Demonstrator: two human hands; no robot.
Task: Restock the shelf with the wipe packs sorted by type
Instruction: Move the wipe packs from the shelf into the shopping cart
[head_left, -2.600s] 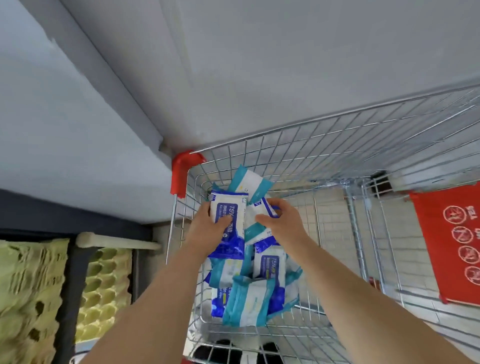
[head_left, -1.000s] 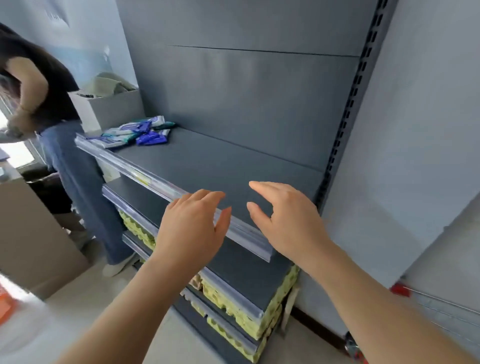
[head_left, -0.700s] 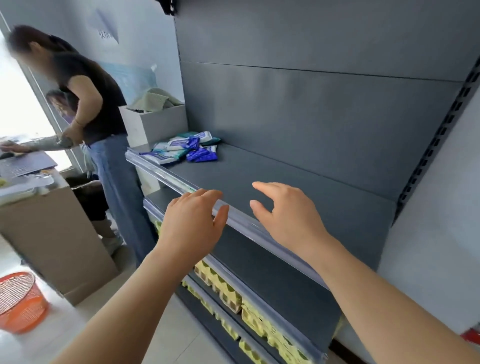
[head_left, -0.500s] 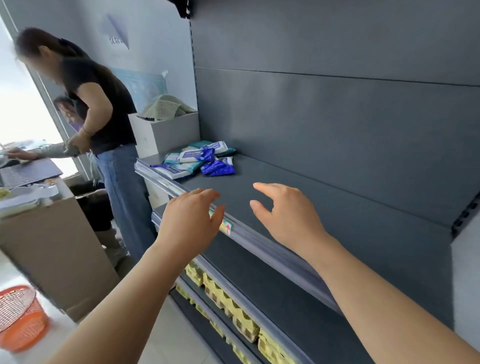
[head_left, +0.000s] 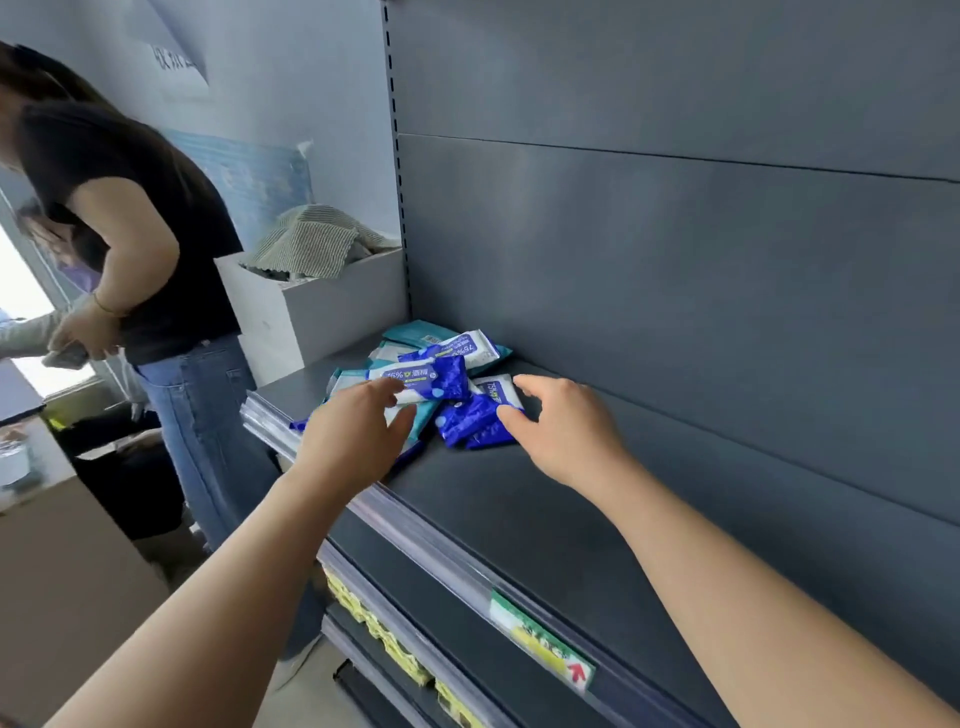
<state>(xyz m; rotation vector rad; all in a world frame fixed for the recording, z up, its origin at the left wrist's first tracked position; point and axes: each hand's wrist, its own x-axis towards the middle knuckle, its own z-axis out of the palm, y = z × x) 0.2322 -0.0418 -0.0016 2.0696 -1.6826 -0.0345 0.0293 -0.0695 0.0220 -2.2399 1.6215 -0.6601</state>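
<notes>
1. Your left hand (head_left: 358, 441) and right hand (head_left: 566, 431), fingers spread and gripping nothing, hover at the wipe packs (head_left: 447, 376).
2. These lie heaped at the shelf's (head_left: 519, 514) far left end, blue and teal mixed.
3. Sorting by type appears not yet begun.

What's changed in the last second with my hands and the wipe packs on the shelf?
Both hands moved leftward along the shelf to the pile of wipe packs: the left hand now touches its front, the right hand touches a blue pack. Neither has lifted anything. The pile lies where it was.
</notes>
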